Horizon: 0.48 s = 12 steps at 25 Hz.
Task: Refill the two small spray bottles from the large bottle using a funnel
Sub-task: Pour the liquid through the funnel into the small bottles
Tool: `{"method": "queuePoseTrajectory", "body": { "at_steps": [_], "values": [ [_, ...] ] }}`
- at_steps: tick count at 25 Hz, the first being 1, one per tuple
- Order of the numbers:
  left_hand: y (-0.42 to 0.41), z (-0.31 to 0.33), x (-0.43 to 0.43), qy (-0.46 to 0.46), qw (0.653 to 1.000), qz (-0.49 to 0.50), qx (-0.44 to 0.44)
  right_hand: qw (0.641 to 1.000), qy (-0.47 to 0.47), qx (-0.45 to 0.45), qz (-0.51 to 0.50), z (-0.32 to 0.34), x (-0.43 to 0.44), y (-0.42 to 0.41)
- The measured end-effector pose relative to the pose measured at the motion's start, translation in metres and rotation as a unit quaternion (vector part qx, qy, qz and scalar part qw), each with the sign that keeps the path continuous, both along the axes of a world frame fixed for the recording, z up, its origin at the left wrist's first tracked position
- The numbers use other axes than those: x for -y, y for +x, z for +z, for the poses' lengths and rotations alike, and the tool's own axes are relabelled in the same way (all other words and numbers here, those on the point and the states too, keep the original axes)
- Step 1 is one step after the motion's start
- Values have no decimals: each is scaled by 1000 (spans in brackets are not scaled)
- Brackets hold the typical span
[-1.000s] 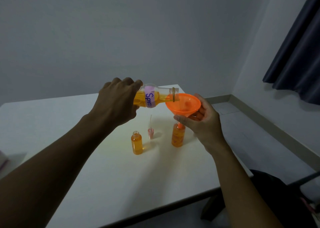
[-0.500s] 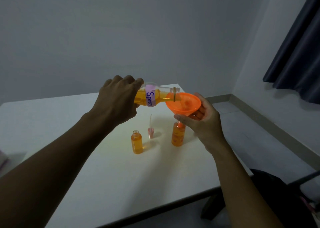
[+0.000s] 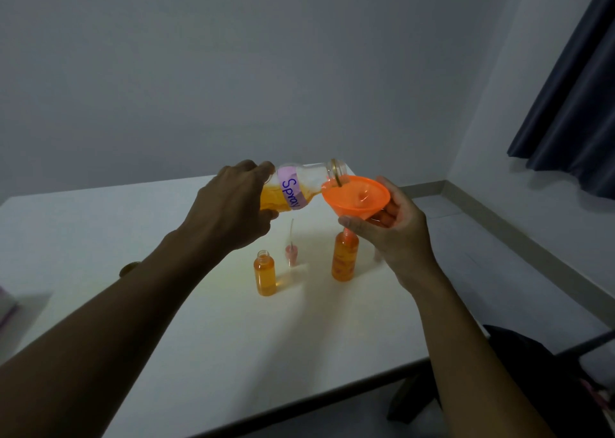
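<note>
My left hand (image 3: 229,208) grips the large clear bottle (image 3: 299,188), which carries a purple "Spray" label and orange liquid. Its mouth is tipped slightly upward over the rim of the orange funnel (image 3: 357,196). My right hand (image 3: 389,228) holds the funnel, whose spout sits in the neck of a small orange-filled bottle (image 3: 344,261) standing on the white table (image 3: 199,337). A second small bottle (image 3: 265,273), uncapped and full of orange liquid, stands to its left. Between them stands a pink spray-pump head (image 3: 291,253) with its tube pointing up.
A small round brownish cap (image 3: 130,268) lies on the table behind my left forearm. A pale object (image 3: 8,307) sits at the table's left edge. The table's right edge drops to the floor, and a dark bag (image 3: 545,381) lies below it. A dark curtain (image 3: 572,104) hangs at right.
The large bottle's mouth has tilted up from its pouring angle, and the liquid has run back toward its base. The funnel and small bottles have stayed in place.
</note>
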<state>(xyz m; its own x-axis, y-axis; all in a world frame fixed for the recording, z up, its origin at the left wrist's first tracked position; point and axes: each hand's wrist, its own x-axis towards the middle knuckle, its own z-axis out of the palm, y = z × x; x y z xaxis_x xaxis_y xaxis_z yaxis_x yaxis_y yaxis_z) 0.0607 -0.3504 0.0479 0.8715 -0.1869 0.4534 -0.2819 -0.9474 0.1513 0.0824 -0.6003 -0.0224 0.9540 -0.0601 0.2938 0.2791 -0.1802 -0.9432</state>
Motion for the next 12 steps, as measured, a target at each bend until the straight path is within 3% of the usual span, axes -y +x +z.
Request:
{"method": "queuePoseTrajectory", "body": {
  "at_steps": [12],
  "values": [
    [4,-16,-4,-107,994,-12,-2,1000,-23,1,-2,14,0,-3]
  ]
}}
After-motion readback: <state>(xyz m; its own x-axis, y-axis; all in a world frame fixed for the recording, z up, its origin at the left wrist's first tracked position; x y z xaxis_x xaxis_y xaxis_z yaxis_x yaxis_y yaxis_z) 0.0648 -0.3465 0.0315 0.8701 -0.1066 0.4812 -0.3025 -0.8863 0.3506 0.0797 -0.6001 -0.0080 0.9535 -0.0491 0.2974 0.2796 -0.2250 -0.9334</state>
